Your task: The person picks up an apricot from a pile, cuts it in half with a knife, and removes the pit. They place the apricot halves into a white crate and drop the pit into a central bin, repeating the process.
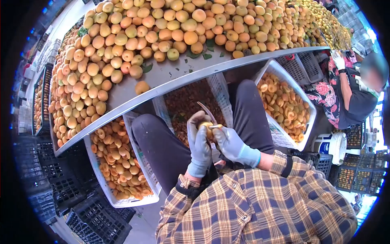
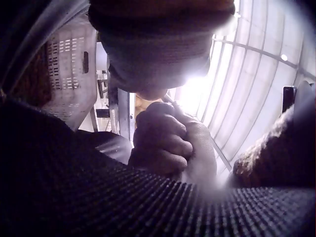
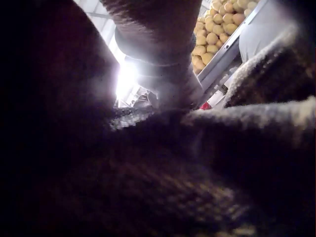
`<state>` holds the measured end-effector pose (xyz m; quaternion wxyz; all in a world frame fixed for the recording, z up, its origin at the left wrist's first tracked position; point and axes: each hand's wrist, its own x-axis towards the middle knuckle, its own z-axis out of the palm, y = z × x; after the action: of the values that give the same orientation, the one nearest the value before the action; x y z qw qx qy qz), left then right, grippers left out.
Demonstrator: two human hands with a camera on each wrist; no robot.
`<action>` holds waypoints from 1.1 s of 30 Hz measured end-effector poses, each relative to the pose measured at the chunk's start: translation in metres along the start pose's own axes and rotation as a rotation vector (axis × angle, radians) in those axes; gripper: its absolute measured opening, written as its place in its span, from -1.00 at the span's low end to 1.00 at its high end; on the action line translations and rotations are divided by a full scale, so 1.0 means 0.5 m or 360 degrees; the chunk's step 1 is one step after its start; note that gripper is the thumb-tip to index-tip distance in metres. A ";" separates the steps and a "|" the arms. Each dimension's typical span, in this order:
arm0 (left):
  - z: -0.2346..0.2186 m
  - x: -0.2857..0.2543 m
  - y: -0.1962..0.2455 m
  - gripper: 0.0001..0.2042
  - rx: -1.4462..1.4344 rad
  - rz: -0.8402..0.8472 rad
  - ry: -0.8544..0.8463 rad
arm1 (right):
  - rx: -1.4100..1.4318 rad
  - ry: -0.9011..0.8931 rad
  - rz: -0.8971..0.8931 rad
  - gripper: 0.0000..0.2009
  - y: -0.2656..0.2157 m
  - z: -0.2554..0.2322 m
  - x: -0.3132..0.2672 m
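Observation:
Both hands wear pale gloves and meet above the lap in the head view. The left hand [image 1: 199, 142] grips a yellow-orange apricot [image 1: 208, 129] between thumb and fingers. Against the fruit's right side, the right hand [image 1: 231, 143] has its fingers curled round a small knife, whose curved blade [image 1: 208, 110] points up and left. The knife's handle is hidden in the glove. In the left wrist view the right hand [image 2: 165, 143] shows as a curled fist close to a sliver of the fruit [image 2: 144, 104]. The right wrist view is mostly dark sleeve.
A metal-edged table [image 1: 162, 83] heaped with apricots [image 1: 134, 36] spans the front. Crates of halved apricots stand left [image 1: 152, 198] and right [image 1: 312, 122]; a crate of darker pieces [image 1: 227, 107] sits between the knees. Another person [image 1: 353, 95] sits at right near a white bucket [image 1: 337, 148].

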<state>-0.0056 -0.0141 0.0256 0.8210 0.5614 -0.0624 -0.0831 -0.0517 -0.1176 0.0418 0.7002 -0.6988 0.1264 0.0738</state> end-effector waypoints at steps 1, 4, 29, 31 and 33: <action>-0.007 0.003 -0.002 -0.70 0.0121 0.0070 0.0006 | -0.0135 0.0120 -0.0238 -0.59 0.010 0.008 0.003; -0.020 0.006 -0.005 -0.70 0.0197 0.0011 0.0034 | -0.0517 0.0070 -0.0082 -0.60 0.017 0.002 0.024; -0.008 0.019 -0.018 -0.62 -0.1399 -0.0722 -0.0138 | -0.0980 0.0021 -0.0192 -0.64 -0.023 -0.077 -0.023; -0.010 0.021 -0.019 -0.59 -0.1396 -0.0776 -0.0118 | -0.1014 0.0031 -0.0176 -0.64 -0.014 -0.074 -0.019; -0.003 0.009 -0.023 -0.58 -0.1185 -0.0643 -0.0185 | -0.0972 0.0052 -0.0232 -0.64 0.004 -0.067 -0.013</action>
<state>-0.0018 -0.0175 0.0144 0.9300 0.2220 0.0369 -0.2906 -0.0611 -0.1503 0.0419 0.4593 -0.8851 0.0592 0.0468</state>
